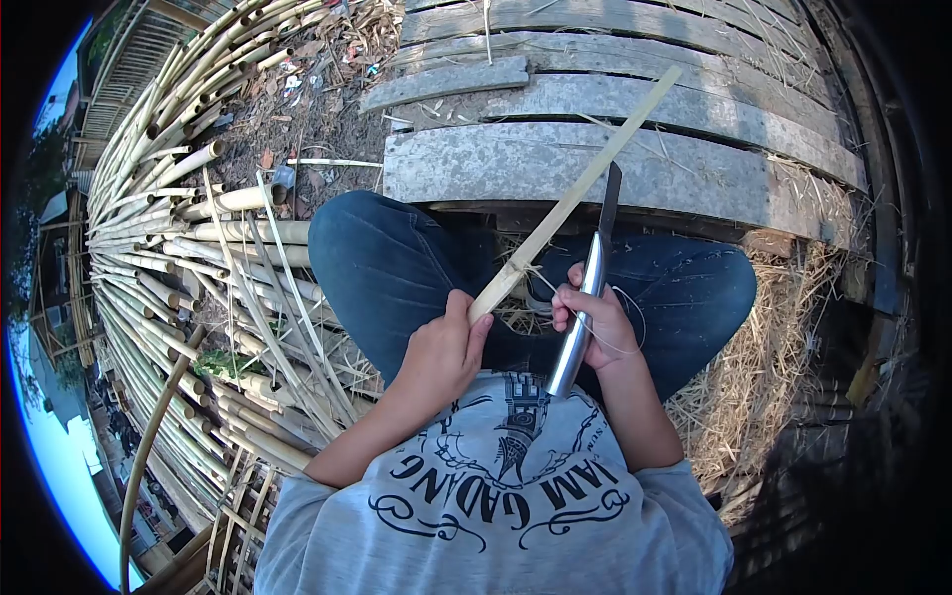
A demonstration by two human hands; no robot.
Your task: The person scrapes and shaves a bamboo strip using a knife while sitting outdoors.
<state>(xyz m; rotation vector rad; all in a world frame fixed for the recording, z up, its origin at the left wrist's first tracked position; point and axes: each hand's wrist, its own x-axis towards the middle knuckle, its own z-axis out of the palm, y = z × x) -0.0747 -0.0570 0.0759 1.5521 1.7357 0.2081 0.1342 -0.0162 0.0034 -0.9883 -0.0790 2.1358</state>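
My left hand [442,347] is closed around the lower end of a split bamboo strip [575,198], which slants up and to the right over the planks. In my right hand [596,322] is a knife [595,262] with a shiny metal handle, its dark narrow blade pointing away from me. The blade lies just right of the strip; whether they touch I cannot tell. Thin fibres hang from a node on the strip, near my right fingers. A fine curled shaving [635,327] loops around my right hand.
Weathered wooden planks [466,159] form a low platform before my knees, with a loose board [446,83] on it. Many bamboo poles [198,238] are piled at my left. Straw-like shavings [764,347] cover the ground at my right. My legs [387,258] are folded beneath my hands.
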